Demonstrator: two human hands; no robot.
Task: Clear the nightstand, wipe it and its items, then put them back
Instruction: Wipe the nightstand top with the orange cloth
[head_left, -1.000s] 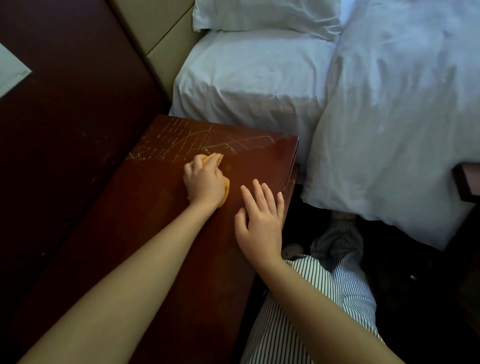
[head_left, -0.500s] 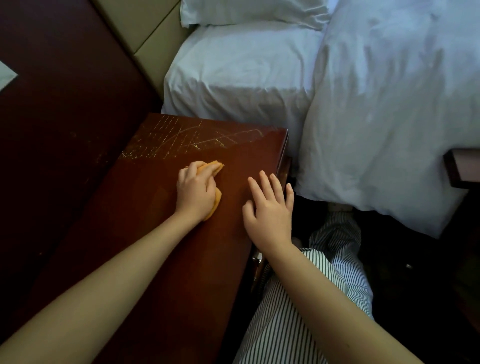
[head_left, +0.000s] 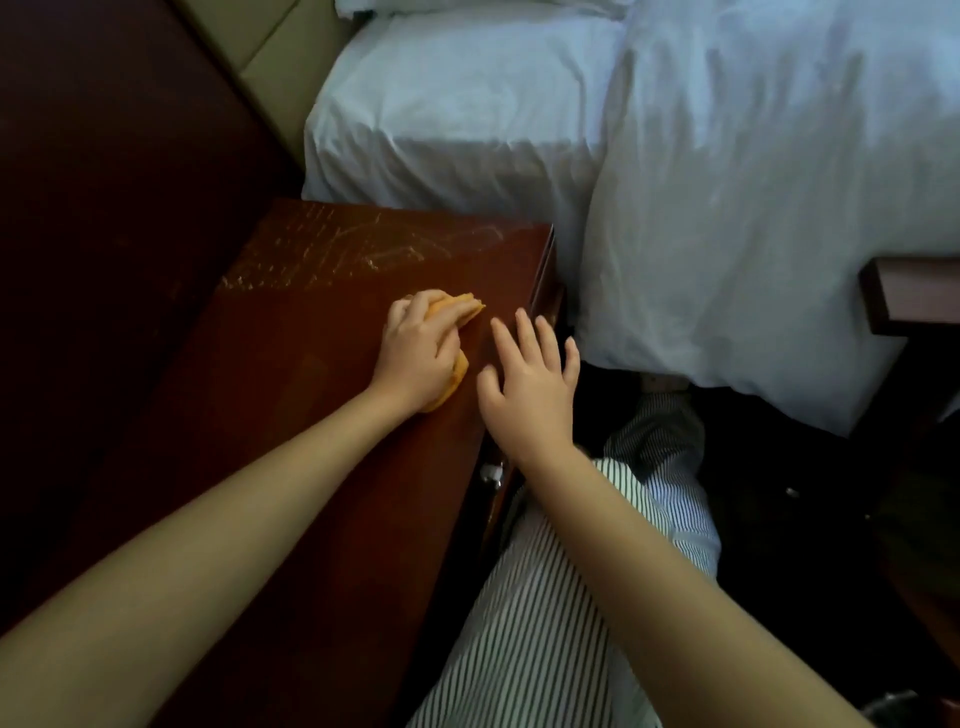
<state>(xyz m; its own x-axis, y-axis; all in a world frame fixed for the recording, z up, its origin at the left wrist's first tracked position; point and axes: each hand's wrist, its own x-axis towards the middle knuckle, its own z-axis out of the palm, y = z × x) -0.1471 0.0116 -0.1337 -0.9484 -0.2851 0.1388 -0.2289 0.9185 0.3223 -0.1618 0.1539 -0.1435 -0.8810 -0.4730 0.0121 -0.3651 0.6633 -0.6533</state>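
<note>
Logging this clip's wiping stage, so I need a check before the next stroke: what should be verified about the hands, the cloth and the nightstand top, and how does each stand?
1. Grip: the left hand holds the cloth, ok.
2. Contact: the cloth lies on the nightstand top, ok.
3. Free hand: the right hand holds nothing, fingers spread flat on the top beside the cloth, ok.
4. Coverage: whether the far end with the scratch marks has been wiped, cannot tell.
5. Bedding: the white sheet is apart from the cloth, ok.
</note>
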